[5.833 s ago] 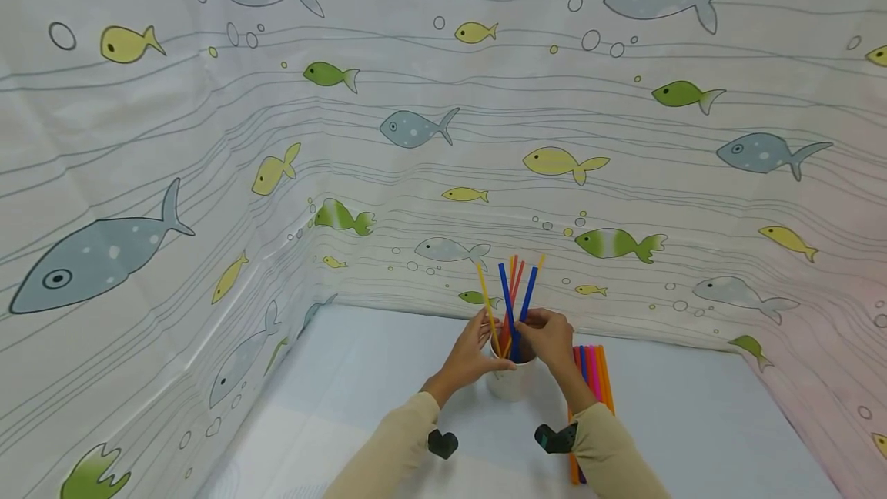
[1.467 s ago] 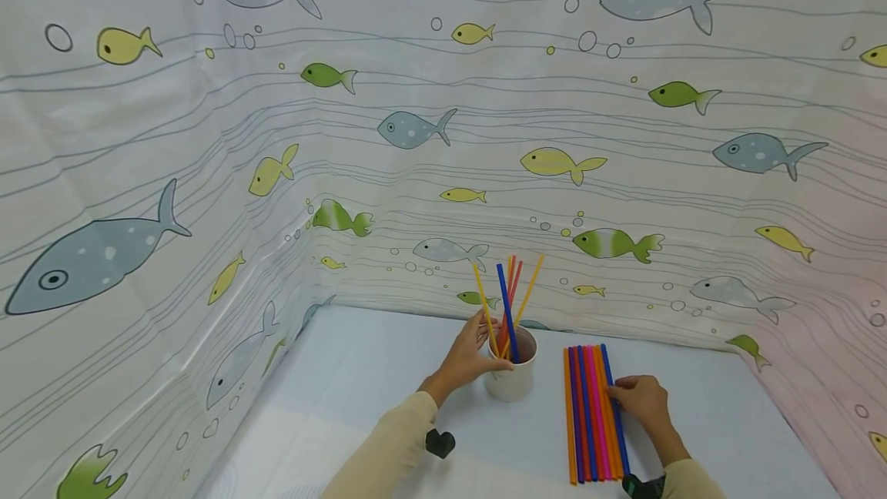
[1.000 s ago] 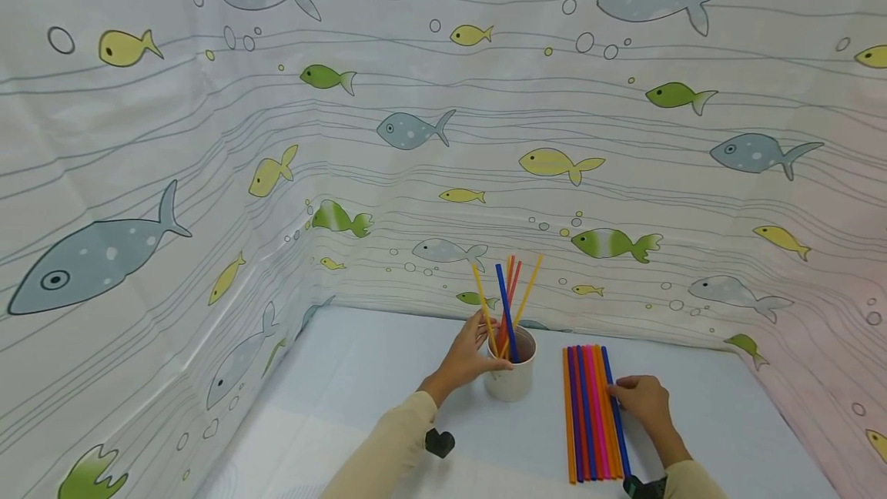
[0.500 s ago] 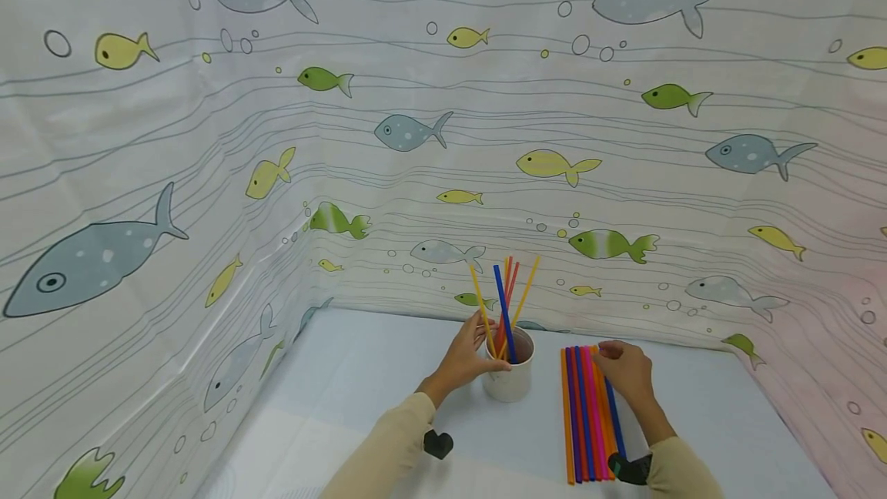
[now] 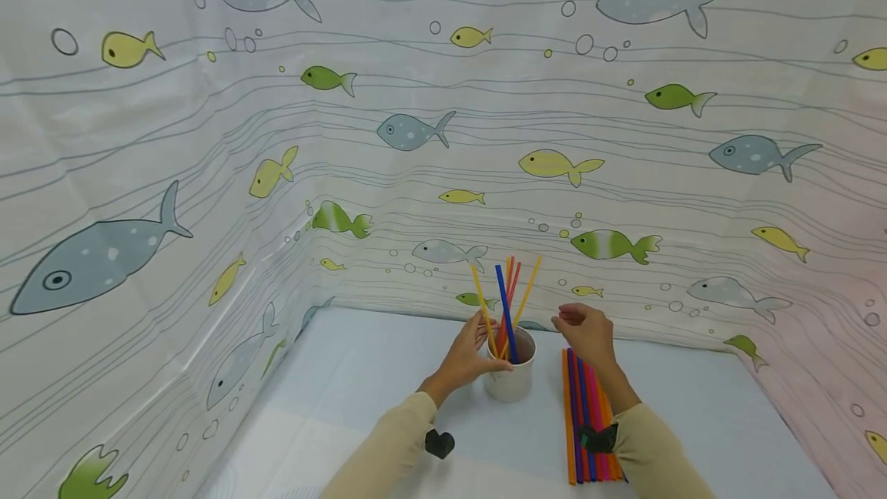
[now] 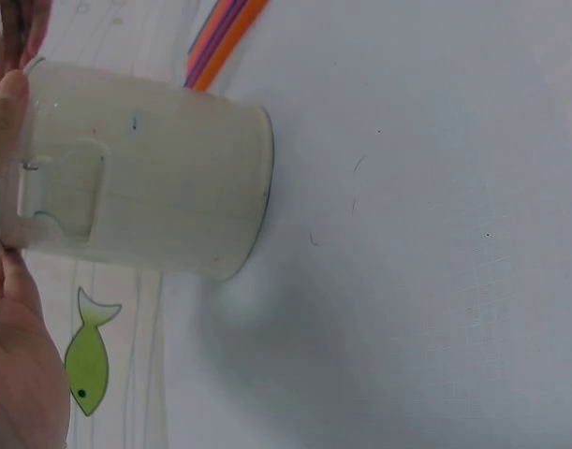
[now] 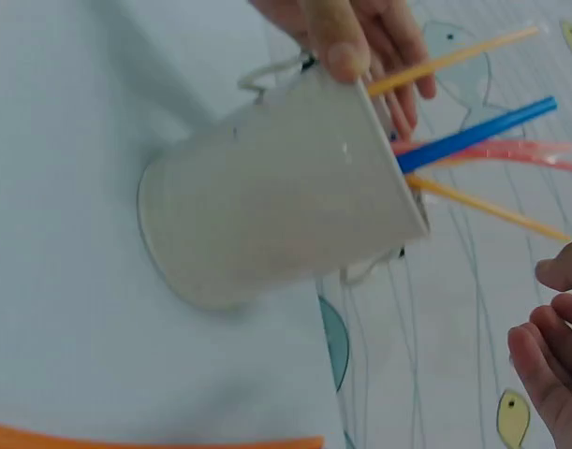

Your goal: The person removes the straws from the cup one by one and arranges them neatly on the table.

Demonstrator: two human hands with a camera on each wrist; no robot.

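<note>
A whitish cup (image 5: 509, 385) with wire handles at its rim stands upright on the white table. My left hand (image 5: 467, 356) holds it by the rim, thumb on the near edge and fingers behind. Out of the cup lean a blue straw (image 5: 506, 308), some thin yellow straws (image 5: 530, 291) and red straws (image 7: 538, 154). Just right of these, in the air, my right hand (image 5: 589, 333) has its fingers loosely bent, with nothing between them in the right wrist view. Below that hand lies a row of orange, purple, blue and pink straws (image 5: 580, 414), partly hidden by the right wrist.
A white cloth backdrop (image 5: 485, 137) printed with fish rises behind and left of the table (image 5: 360, 376). Black wrist pieces (image 5: 440, 443) sit on both sleeves. The straw row lies to the right of the cup.
One blue straw has left the cup and lies at the row's right end, where my right hand let it go. That hand has since moved up and left towards the cup. My left hand stayed.
</note>
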